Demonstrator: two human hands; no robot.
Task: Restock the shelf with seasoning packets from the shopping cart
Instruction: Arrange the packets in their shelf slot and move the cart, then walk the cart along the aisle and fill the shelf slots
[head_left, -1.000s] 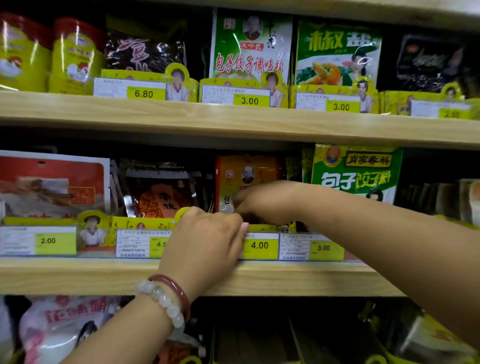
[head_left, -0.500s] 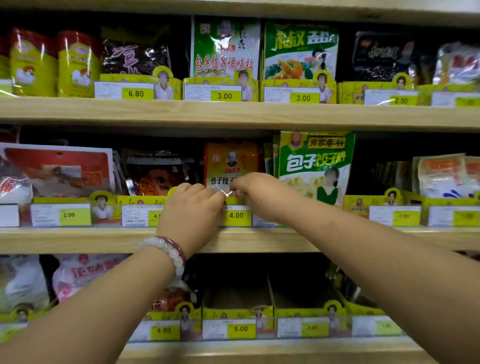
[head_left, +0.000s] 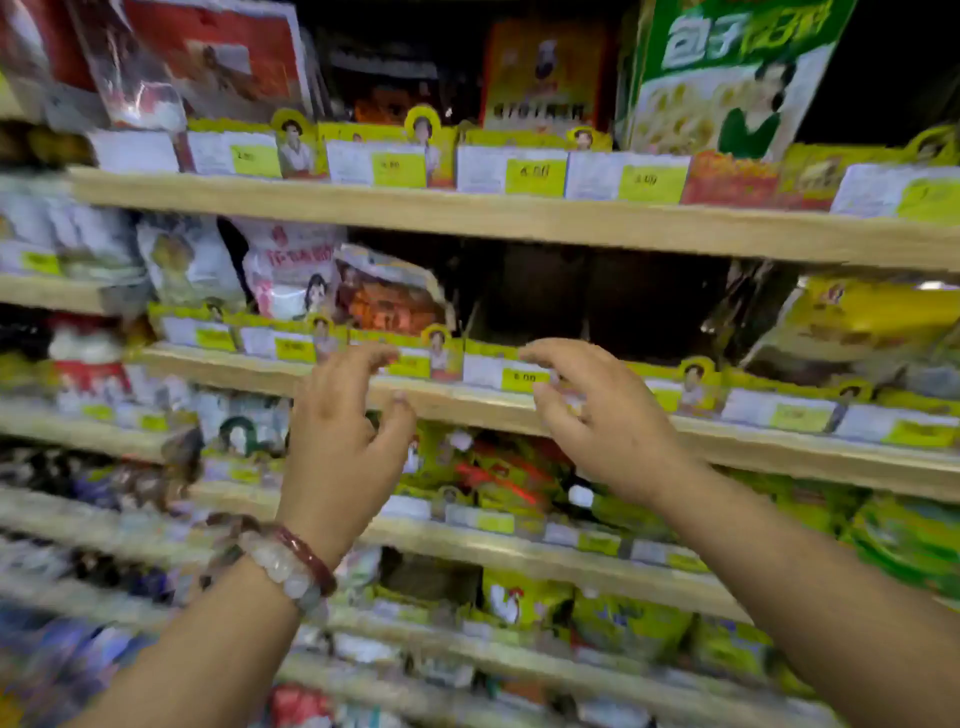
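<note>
Wooden shelves (head_left: 519, 221) hold rows of seasoning packets behind yellow price tags. An orange packet (head_left: 545, 73) stands upright on the upper shelf, beside a large green packet (head_left: 727, 78). My left hand (head_left: 343, 441), with bead bracelets on the wrist, hovers in front of the shelf below, fingers loosely spread and holding nothing. My right hand (head_left: 602, 415) hovers beside it, fingers relaxed and empty. Behind the hands, a dark gap (head_left: 587, 301) shows on the second shelf. The shopping cart is out of view.
Pink and orange packets (head_left: 384, 296) stand left of the gap, yellow bags (head_left: 857, 322) to its right. Lower shelves (head_left: 519, 551) carry green and yellow packets. The picture is blurred from head motion.
Both hands have let go of the orange packet on the upper shelf and dropped away, opening. The view has tilted downward, so lower shelves now show.
</note>
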